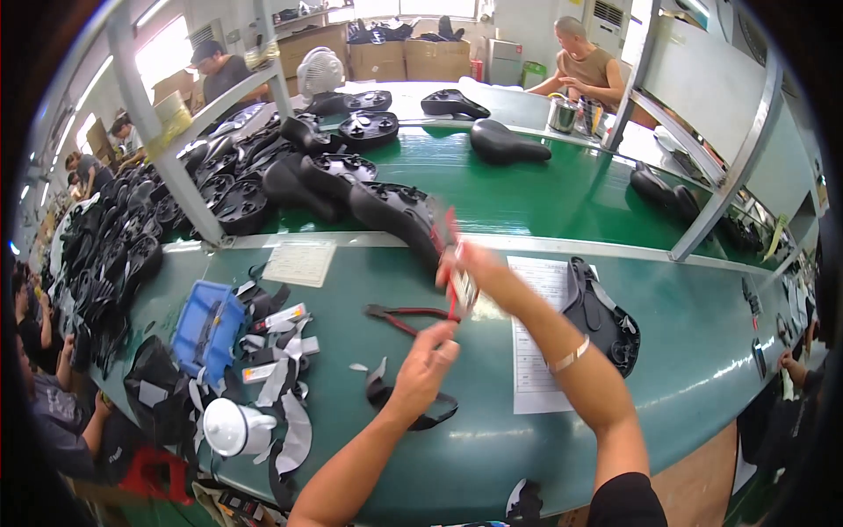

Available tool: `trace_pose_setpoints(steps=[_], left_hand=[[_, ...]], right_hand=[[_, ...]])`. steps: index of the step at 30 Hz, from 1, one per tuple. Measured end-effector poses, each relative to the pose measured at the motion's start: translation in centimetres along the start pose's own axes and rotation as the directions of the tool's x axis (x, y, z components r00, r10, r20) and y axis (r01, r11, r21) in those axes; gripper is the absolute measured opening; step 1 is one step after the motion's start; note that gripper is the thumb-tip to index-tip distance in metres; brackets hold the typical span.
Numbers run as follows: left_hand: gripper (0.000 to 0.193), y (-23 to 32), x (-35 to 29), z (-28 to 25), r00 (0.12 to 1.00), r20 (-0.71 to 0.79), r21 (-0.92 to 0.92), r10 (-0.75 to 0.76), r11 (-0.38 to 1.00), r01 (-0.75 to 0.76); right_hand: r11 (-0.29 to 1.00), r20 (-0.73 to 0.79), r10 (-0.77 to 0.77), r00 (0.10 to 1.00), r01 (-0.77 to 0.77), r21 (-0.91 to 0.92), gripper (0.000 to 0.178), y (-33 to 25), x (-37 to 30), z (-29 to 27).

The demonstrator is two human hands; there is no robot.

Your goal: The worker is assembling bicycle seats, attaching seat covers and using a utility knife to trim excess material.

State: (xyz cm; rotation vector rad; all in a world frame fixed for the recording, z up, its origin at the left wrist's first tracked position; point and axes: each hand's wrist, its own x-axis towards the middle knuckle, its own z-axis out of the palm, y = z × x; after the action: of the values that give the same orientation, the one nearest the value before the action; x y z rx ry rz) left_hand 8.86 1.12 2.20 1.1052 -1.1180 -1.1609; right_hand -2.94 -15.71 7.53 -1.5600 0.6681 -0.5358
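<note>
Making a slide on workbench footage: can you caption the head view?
Right hand grips red-handled pliers; left hand hovers by a second pair on the green table.

- I'm on a factory assembly line: a long green curved work surface (527,202) runs past me with grey metal frame posts (162,140) rising from it.
- Dozens of black moulded bicycle saddles (237,189) lie heaped along it.
- Stacked brown cardboard cartons (404,60) stand by the far wall.
- Other seated workers (587,66) line the surface, with a white fan (320,72) nearby.
</note>
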Motion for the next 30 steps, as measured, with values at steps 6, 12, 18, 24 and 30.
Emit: trace_pose_setpoints(steps=[6, 12, 18, 24, 30], left_hand=[[0.021, -2.7, 0.6, 0.9, 0.954, 0.133, 0.573, 0.268, 0.765, -0.294], [0.010, -2.5, 1.1, 1.1, 0.973, 0.102, 0.493, 0.207, 0.839, -0.230], [0.011, -0.4, 1.6, 0.8, 0.974, 0.137, 0.403, 0.179, 0.888, -0.220], [0.011, -0.7, 1.7, 0.3, 0.979, 0.133, 0.470, 0.155, 0.860, -0.200], [0.011, -1.9, 1.4, 1.0, 0.979, 0.132, 0.516, 0.156, 0.832, -0.203]], right_hand=[[0.983, -0.611, -0.156, 0.776, 0.182, -0.019, 0.030, 3.0, 9.2, -13.0], [0.801, -0.667, 0.035, 0.744, 0.379, 0.464, 0.033, 8.0, 22.5, -18.2], [0.737, -0.623, 0.117, 0.773, 0.353, 0.577, 0.065, 8.9, 32.0, -21.0], [0.636, -0.754, 0.094, 0.650, 0.543, 0.548, 0.060, 9.1, 30.8, -21.0], [0.811, -0.766, 0.111, 0.633, 0.389, 0.438, 0.025, 5.1, 16.8, -25.9]])
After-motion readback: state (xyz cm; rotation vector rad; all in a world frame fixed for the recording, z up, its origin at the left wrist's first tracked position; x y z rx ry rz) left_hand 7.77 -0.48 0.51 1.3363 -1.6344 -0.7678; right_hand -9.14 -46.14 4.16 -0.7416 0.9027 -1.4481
